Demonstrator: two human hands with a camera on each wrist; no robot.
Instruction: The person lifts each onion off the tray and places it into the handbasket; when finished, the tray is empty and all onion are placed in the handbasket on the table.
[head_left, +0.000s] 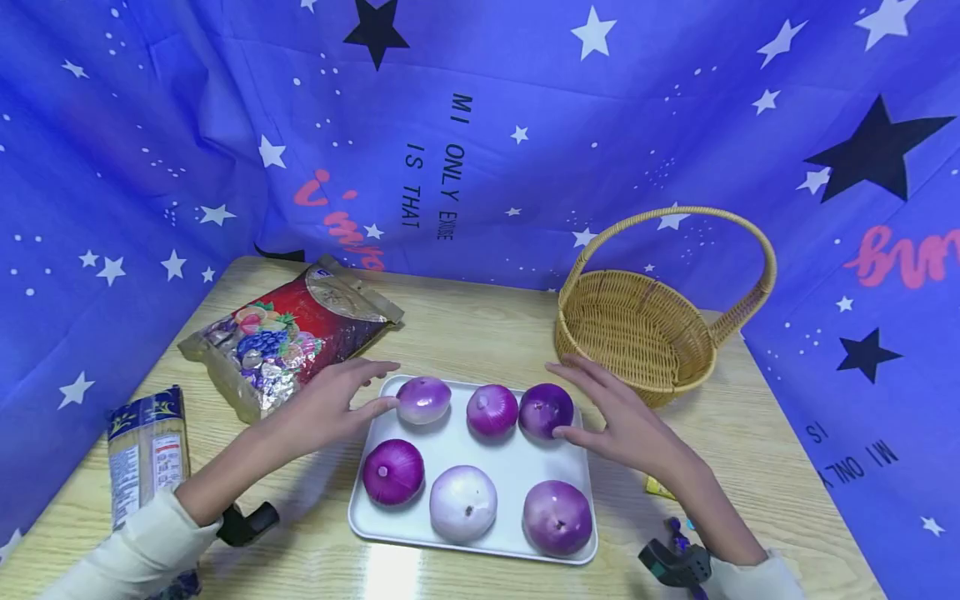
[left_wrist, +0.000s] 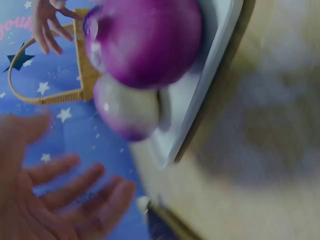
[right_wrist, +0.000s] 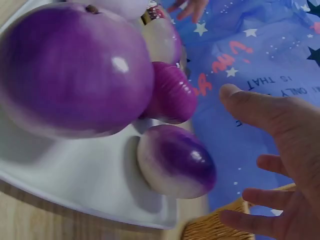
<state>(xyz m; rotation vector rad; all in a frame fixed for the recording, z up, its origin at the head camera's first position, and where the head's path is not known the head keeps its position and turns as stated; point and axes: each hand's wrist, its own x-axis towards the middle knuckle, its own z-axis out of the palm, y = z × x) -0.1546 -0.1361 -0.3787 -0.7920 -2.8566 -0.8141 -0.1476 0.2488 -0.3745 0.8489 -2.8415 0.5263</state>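
A white tray (head_left: 442, 446) holds several purple onions in two rows, including a pale whitish onion (head_left: 462, 503) at front middle. My left hand (head_left: 333, 400) hovers at the tray's back left corner, thumb close by a light purple onion (head_left: 423, 400). Its fingers are spread and hold nothing, as the left wrist view also shows. On the other side my right hand (head_left: 626, 421) reaches over the tray's right edge, near a dark purple onion (head_left: 546, 411). In the right wrist view that onion lies apart from the loosely spread fingers, with nothing in the hand.
Behind the right hand stands a wicker basket (head_left: 637, 325) with a tall handle. A red fruit-print bag (head_left: 292, 333) lies at back left, and a clear-and-blue packet (head_left: 148, 450) at far left. A small yellow item (head_left: 660, 488) shows beside the right forearm. Blue star-printed cloth surrounds the table.
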